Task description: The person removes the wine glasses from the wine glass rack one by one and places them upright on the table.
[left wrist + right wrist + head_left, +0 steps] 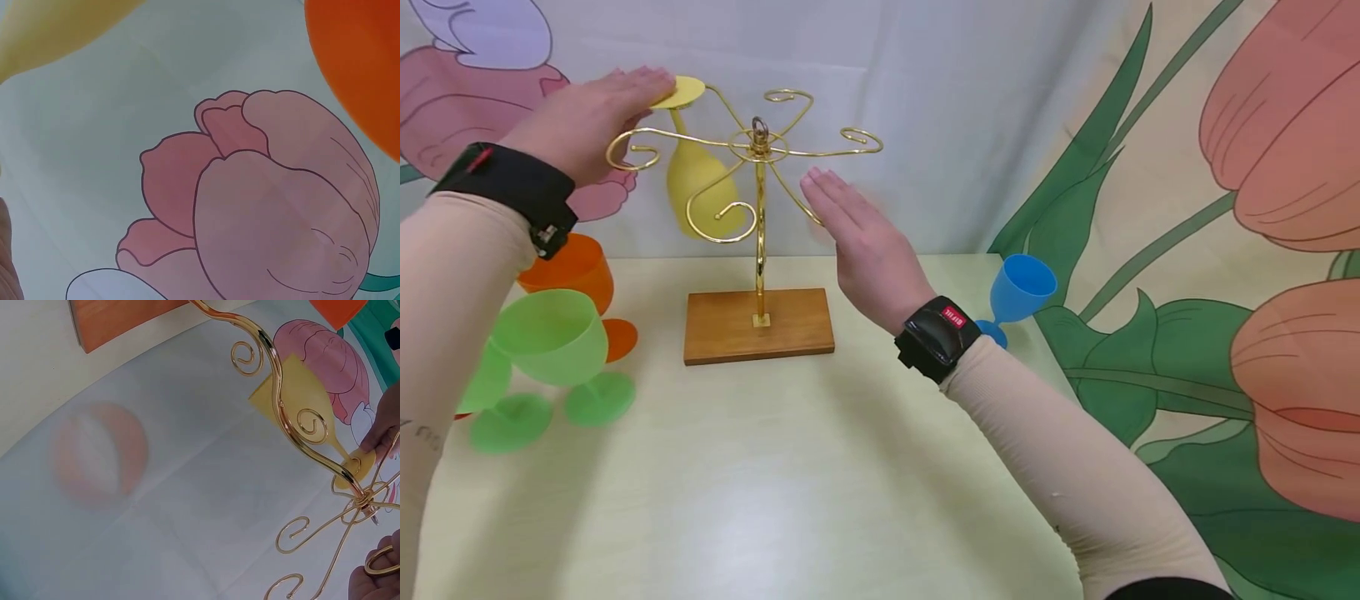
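Note:
A gold wire stand [761, 217] with curled arms rises from a wooden base. My left hand [591, 121] pinches the foot of a yellow goblet [700, 183], which hangs upside down at the stand's back left. In the right wrist view, a curled wire end lies against the yellow goblet's foot [365, 464]; whether the stem sits inside the curl I cannot tell. My right hand [872, 250] is at the front right arm of the stand. The right wrist view shows its fingers [392, 547] around that arm's looped end.
On the left of the table [760, 500] stand two green goblets [553, 337] and an orange goblet [580, 271], partly behind my left arm. A blue goblet [1022, 287] stands at the right edge, partly behind my right wrist. A flowered cloth [940, 108] hangs behind.

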`<state>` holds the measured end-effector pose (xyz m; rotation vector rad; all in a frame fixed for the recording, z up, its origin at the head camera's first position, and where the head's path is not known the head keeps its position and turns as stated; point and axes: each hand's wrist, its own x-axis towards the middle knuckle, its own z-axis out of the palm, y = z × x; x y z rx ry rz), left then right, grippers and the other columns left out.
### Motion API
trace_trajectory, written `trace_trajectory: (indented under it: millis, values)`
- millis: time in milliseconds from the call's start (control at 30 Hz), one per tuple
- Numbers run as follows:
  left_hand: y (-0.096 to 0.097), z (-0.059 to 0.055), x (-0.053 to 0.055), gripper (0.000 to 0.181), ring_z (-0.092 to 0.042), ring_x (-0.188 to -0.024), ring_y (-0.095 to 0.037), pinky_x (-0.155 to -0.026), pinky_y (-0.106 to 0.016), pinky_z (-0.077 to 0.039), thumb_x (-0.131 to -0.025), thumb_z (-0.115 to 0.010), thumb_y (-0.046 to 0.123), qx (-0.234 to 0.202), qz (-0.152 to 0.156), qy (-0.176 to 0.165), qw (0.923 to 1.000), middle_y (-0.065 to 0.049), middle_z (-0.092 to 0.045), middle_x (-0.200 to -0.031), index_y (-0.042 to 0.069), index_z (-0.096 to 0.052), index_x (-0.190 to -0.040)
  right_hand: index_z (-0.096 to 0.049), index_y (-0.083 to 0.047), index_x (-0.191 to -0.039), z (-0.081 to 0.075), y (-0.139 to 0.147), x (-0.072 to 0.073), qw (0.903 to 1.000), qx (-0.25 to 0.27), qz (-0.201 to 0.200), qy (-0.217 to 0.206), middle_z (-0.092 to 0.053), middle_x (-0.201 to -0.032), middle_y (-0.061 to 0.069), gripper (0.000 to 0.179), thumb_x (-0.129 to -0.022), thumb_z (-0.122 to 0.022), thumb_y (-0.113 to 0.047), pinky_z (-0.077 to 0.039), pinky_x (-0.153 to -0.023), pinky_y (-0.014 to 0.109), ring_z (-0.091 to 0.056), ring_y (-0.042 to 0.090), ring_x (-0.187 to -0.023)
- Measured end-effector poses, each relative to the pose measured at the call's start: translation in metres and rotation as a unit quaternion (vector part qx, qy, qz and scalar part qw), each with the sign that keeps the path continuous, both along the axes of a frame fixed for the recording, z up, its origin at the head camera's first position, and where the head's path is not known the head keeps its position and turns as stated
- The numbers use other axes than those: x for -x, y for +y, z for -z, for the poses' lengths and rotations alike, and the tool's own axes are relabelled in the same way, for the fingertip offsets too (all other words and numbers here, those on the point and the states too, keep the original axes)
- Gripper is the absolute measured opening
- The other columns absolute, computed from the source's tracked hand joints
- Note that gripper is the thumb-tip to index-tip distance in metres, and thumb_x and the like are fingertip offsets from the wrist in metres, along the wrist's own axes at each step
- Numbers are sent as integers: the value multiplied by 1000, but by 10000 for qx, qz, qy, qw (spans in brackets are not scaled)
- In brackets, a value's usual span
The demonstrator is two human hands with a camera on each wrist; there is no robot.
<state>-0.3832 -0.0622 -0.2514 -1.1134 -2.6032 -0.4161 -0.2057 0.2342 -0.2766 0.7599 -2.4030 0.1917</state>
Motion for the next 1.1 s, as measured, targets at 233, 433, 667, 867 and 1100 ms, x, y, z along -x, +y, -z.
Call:
trace_trajectory:
  millis: [233,433,667,867,1100]
  values:
    - [-1,-14,-1,63,-52,-78,-40,-59,-49,-54,-97,-47,-2,118,-632,-375,9972,-32,-58,-118,16,-25,-152,-41,-2,-144,-1,-1,0,10000,-67,-16,-9,-43,-148,12,55,-91,-41,13,-25,-116,26,-26,12,-138]
    - [4,-33,2,49,-46,-71,-38,-61,-46,-48,-102,-39,8,461,-874,-464,9940,-33,-55,-99,5,-27,-150,-42,-1,-142,-1,-4,1,9999,-86,-137,58,-45,-146,13,56,-89,-40,14,-24,-117,26,-28,14,-137]
    - [26,-50,-7,44,-45,-80,-42,-73,-52,-50,-102,-37,7,881,-1083,-664,9880,-37,-52,-110,-5,-33,-145,-40,0,-143,0,-7,2,9997,-107,-204,42,-44,-147,14,58,-87,-41,16,-22,-117,26,-27,14,-138]
    - [35,-51,-21,38,-45,-80,-41,-73,-51,-50,-100,-40,3,956,-942,-632,9889,-33,-55,-104,-8,-43,-136,-40,0,-143,2,-13,3,9995,-113,-291,-9,-43,-148,13,58,-88,-41,15,-21,-118,26,-26,14,-139]
    - [24,-49,-35,28,-47,-80,-41,-72,-54,-50,-99,-42,0,645,-677,-449,9946,-33,-57,-103,-8,-48,-125,-40,-2,-144,3,-10,6,9996,91,-265,-70,-43,-148,13,56,-90,-40,14,-23,-117,26,-25,12,-139]
